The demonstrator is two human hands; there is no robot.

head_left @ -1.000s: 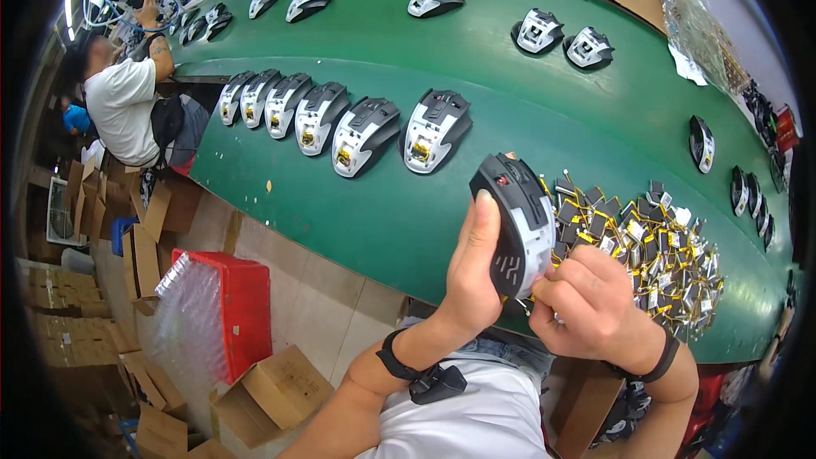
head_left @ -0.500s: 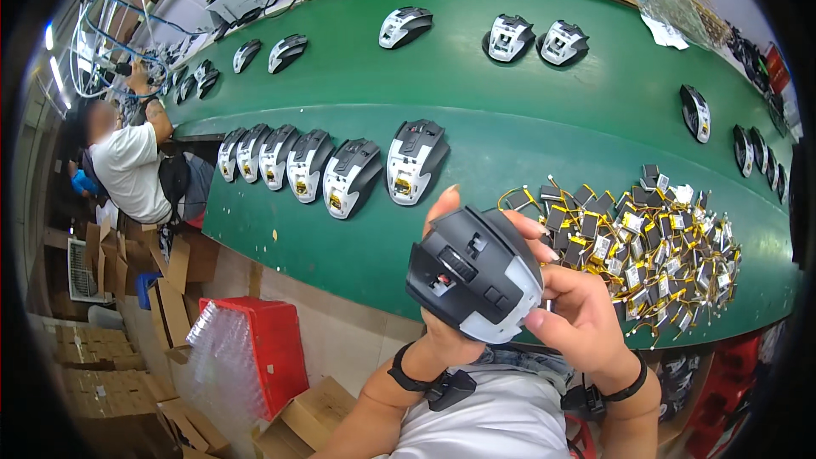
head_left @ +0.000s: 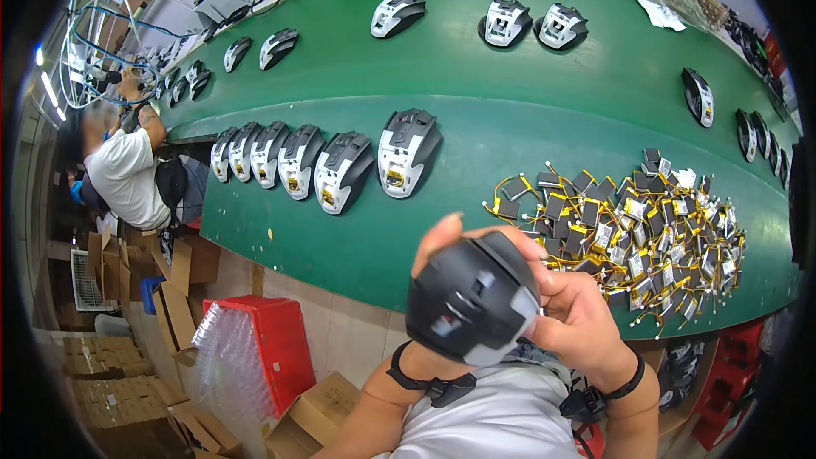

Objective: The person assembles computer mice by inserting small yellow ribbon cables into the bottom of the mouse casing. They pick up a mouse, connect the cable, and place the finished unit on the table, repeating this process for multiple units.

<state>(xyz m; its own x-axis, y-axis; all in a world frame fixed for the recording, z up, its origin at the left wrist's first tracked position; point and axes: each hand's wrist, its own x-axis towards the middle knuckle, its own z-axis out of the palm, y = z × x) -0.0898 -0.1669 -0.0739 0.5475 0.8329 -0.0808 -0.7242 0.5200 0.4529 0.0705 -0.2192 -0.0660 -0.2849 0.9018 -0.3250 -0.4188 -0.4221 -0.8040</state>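
My left hand (head_left: 438, 244) is wrapped round a black and grey computer mouse (head_left: 467, 302) from below and behind, holding it above the table's near edge. The mouse is tilted and slightly blurred. At its right edge my right hand (head_left: 585, 321) is closed, thumb and fingers pinched together; a small pale spot shows there, but what they grip is hidden. Just beyond, on the green table, stands another mouse (head_left: 408, 153) with its rear cover off and yellow parts showing. A row of similar mice (head_left: 299, 161) runs to its left.
A heap of small wired batteries (head_left: 629, 238) lies on the green table (head_left: 340, 263) to the right. More mice (head_left: 507, 24) sit on the raised back strip. A red crate (head_left: 285, 348) with bubble wrap and cardboard boxes (head_left: 327, 408) stand at lower left. A person (head_left: 132, 174) sits at far left.
The mouse in my hands has tilted, its top turning more toward me and its lower rear end less visible. My right hand stays at its edge. The view has shifted slightly.
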